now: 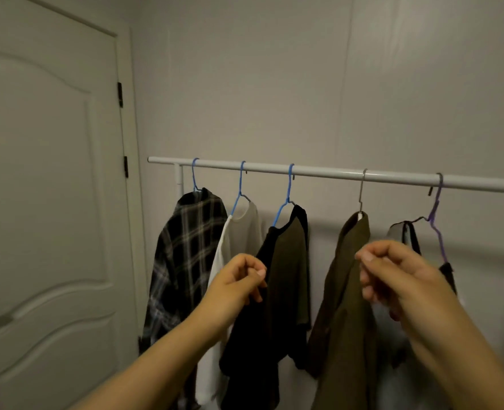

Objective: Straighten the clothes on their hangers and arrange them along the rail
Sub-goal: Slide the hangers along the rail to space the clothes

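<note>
While on hangers [288,190], crooked clothes [289,276].

The room is dim, with flat, greyish light and muted colours. The rail [333,173] and the clothes [289,261] throw soft, broad shadows on the wall [274,84] behind. The wide lens bends the door [52,173] at the left edge. Both forearms near the bottom look soft and blurred.

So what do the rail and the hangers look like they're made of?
Rail: likely painted metal tube, going by its smooth white, slightly glossy surface. Blue hangers and the purple hanger: thin, probably plastic-coated wire, though the look leaves it open. Grey hanger: its hook looks like bare metal, dull silver.
</note>
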